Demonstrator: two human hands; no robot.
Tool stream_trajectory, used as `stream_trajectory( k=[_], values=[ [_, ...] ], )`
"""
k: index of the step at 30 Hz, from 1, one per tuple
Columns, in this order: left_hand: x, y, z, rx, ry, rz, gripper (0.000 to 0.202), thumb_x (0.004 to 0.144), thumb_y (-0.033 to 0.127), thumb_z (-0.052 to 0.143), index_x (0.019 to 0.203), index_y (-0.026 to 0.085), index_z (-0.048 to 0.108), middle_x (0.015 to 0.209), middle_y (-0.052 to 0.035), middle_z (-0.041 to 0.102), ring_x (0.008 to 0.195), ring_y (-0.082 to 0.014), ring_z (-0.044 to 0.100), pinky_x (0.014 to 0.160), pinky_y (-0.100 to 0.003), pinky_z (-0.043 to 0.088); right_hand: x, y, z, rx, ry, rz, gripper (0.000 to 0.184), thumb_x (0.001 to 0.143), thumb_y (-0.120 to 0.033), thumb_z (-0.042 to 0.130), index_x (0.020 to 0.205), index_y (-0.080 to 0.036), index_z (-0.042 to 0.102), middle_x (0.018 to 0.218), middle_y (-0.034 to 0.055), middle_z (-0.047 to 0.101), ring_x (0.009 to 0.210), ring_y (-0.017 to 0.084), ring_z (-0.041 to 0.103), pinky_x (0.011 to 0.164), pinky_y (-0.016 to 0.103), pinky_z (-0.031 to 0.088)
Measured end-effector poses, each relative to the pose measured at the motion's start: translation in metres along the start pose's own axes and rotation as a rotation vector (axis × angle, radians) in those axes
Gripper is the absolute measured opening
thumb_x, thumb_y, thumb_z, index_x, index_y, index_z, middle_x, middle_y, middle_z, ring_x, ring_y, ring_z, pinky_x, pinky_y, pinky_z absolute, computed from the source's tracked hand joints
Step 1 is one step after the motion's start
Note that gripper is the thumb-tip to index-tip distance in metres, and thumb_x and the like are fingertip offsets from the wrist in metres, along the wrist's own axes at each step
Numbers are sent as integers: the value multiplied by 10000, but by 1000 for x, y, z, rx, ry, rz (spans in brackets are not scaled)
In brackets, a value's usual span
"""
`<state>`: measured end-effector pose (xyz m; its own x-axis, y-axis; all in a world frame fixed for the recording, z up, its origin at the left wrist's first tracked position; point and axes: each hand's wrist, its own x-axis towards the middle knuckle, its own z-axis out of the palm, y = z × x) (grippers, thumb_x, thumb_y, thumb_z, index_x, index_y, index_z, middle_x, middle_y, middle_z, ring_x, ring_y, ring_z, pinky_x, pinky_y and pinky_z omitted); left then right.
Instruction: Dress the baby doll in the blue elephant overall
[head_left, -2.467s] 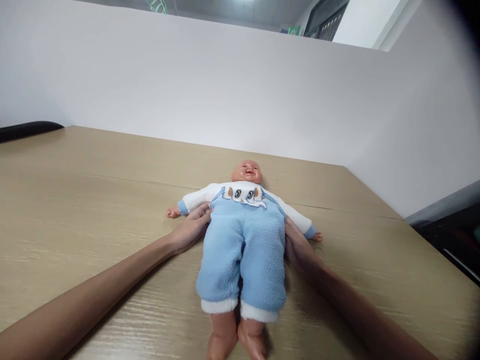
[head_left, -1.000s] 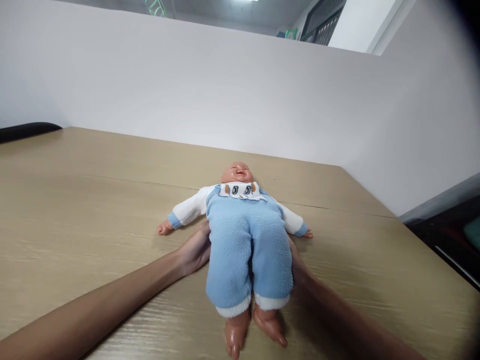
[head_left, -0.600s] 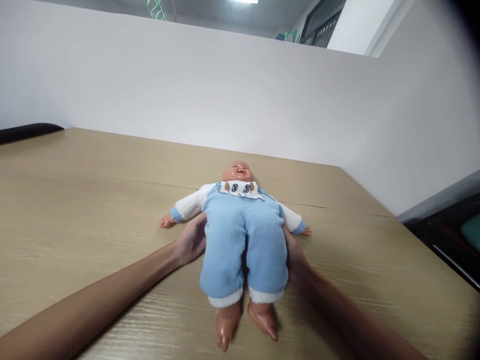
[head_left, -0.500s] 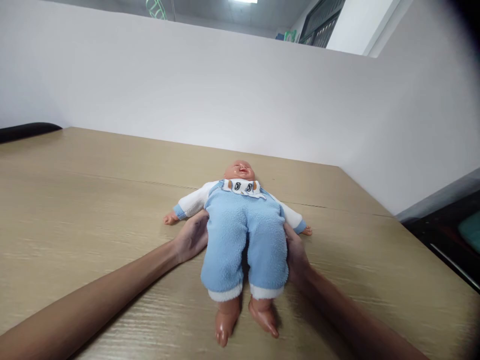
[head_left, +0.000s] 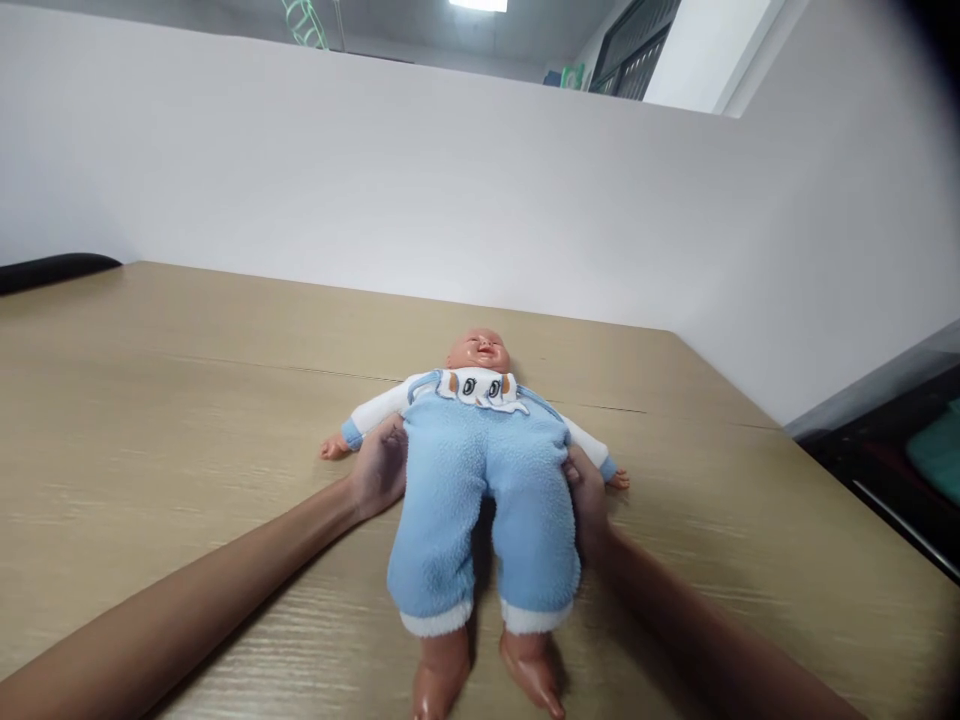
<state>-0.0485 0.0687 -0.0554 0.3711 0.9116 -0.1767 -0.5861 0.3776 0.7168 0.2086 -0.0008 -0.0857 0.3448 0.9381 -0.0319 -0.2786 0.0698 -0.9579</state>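
A baby doll [head_left: 478,350] lies on its back on the wooden table, its head at the far end and its feet toward me. It wears fuzzy light blue overalls [head_left: 442,500] with white cuffs and a white bib with two printed eyes, over a white top with blue wrist cuffs. At the left side of the waist, my left hand [head_left: 381,465] is closed on the overalls' cloth. My right hand [head_left: 587,490] grips the opposite side at about the same height. The fingertips of both hands are partly hidden by the cloth.
The wooden table [head_left: 225,420] reaches back to a pale partition wall [head_left: 375,170]. A black curved object [head_left: 56,270] shows at the far left edge. Beyond the table's right edge is a dark item with a teal patch [head_left: 937,450].
The doll's legs and feet now lie lower in the view and slightly further apart. The cloth at the waist is drawn outward at both hands. The view has also shifted slightly.
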Motion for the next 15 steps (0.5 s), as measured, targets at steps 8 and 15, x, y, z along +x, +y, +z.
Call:
stream_trajectory(
  k=[8,15],
  values=[
    [4,20,-11,121,-161,181,207,749,375,756,833,201,683,833,-54,726,1000,-327,691,923,-412,536,0,-15,15,132,-85,-29,244,774,-421,602,922,-282,738,983,19,799,1089,314,701,992,449,539],
    [19,21,-21,286,-107,224,318,818,429,804,1003,178,743,998,-78,761,1047,-312,680,915,-368,510,20,-24,20,84,-261,-55,403,814,-425,583,1151,-270,741,1199,37,795,1228,310,686,1099,472,509]
  ],
)
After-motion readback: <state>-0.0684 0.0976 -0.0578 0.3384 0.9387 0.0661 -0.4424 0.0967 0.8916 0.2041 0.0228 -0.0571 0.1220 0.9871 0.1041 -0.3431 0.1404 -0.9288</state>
